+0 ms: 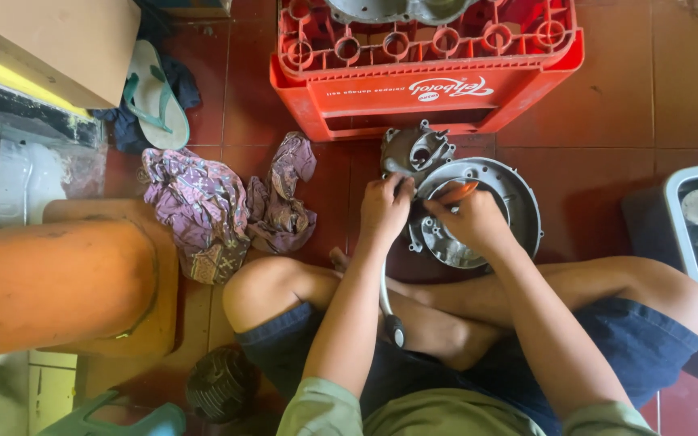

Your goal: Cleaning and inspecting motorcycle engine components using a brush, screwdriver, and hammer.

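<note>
Round grey engine cover [494, 198] on floor directly ahead of crossed legs; left hand [383, 208] pinches its near-left rim, right hand [470, 220] grips orange-handled tool [456, 192] over rim, hands close together

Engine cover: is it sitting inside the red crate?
No, the engine cover lies on the floor tiles in front of the red crate, under the left hand and right hand.
</note>
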